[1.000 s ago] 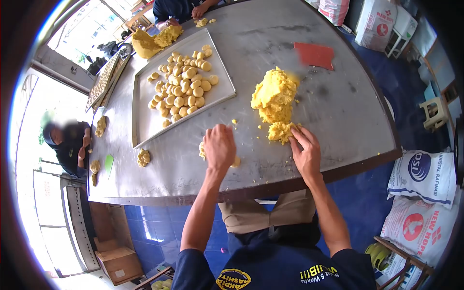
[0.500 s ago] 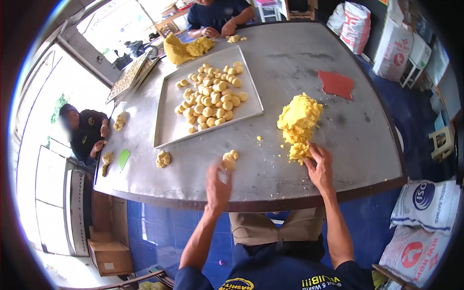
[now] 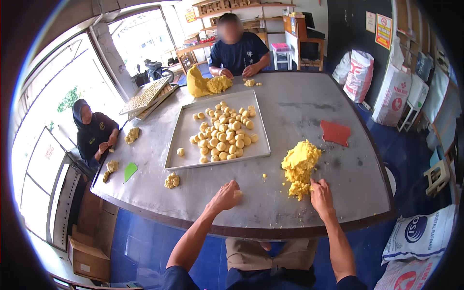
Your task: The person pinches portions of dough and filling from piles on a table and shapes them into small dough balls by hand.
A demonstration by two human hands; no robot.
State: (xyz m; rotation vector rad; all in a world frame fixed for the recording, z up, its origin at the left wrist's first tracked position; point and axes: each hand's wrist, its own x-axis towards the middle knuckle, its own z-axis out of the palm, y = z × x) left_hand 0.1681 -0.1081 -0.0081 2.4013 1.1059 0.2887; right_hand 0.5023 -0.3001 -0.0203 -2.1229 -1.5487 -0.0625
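Note:
My left hand (image 3: 225, 196) is curled at the front of the table, with a pale bit of dough (image 3: 238, 194) showing at its fingertips; the rest of the dough is hidden. At the right, my right hand (image 3: 322, 197) has its fingers bent against the lower edge of a crumbly yellow mass (image 3: 300, 162), with a bit of yellow at the fingertips. Beyond my hands, a metal tray (image 3: 180, 162) holds a heap of round dough balls (image 3: 222, 135). A small cluster of pale dough pieces (image 3: 172, 181) lies left of my left hand.
A red scraper (image 3: 335, 133) and a green scraper (image 3: 130, 171) lie on the metal table (image 3: 357, 193). One co-worker (image 3: 237, 50) sits across, beside a large yellow mass (image 3: 197, 83); another (image 3: 94, 130) sits at the left. Sacks (image 3: 419, 232) stand at the right.
The view has tilted up, showing more of the room. My left hand has come over the pale dough in front of it and closed. My right hand stays at the yellow mass.

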